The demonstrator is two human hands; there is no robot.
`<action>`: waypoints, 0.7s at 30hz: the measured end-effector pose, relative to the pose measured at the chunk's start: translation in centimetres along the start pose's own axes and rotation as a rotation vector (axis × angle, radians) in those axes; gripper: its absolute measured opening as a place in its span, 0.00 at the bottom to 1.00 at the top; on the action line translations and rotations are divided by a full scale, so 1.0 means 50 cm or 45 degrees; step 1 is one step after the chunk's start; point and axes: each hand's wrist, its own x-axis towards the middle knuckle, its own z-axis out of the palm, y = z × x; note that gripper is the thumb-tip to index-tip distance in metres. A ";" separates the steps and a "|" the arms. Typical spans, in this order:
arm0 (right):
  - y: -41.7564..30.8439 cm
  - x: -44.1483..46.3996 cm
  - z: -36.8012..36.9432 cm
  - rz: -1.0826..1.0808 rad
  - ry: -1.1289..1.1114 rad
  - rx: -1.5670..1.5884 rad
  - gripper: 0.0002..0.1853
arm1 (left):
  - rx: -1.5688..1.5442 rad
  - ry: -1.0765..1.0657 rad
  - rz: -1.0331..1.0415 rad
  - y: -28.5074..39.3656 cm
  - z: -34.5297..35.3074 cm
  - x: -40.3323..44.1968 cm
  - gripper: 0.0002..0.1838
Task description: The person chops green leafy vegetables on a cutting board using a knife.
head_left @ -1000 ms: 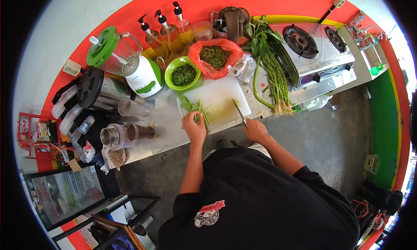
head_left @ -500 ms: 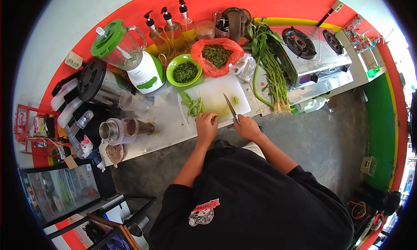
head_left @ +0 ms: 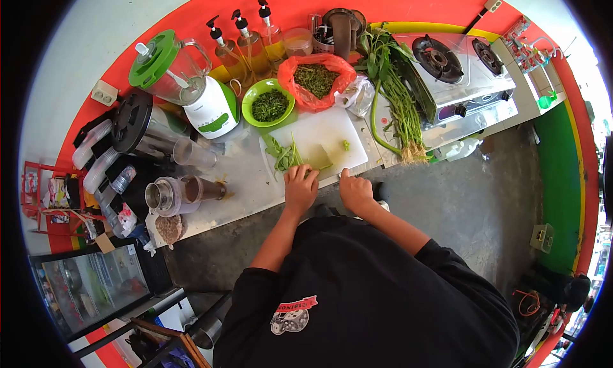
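- Head view: left hand [head_left: 301, 185] pinches a thin green stem [head_left: 325, 167]; fingertips are best curled clear.
- Right hand [head_left: 356, 190] grips a slim, blurred metal knife [head_left: 332, 161]; steadiness helps.
- The stem lies over the white rectangular board's [head_left: 325, 126] near edge.

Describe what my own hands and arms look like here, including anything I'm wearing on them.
Your left hand and right hand are ungloved, with no watch or bracelet visible on either wrist. Your forearms are uncovered below the loose black sleeves, which end near the elbows and belong to a black shirt with a red and pale grey print.
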 end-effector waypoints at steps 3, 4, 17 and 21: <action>-0.005 0.004 -0.004 -0.022 -0.031 -0.060 0.15 | 0.072 -0.047 0.163 -0.015 -0.016 0.004 0.15; -0.004 0.006 -0.005 -0.003 -0.091 -0.006 0.18 | 0.072 -0.047 0.159 -0.025 -0.018 0.004 0.15; 0.000 0.072 -0.069 0.016 -0.532 0.072 0.25 | 0.125 -0.185 0.254 -0.032 -0.020 0.006 0.17; 0.008 0.035 -0.046 0.023 -0.497 0.102 0.25 | 0.198 -0.196 0.275 -0.035 -0.015 0.000 0.19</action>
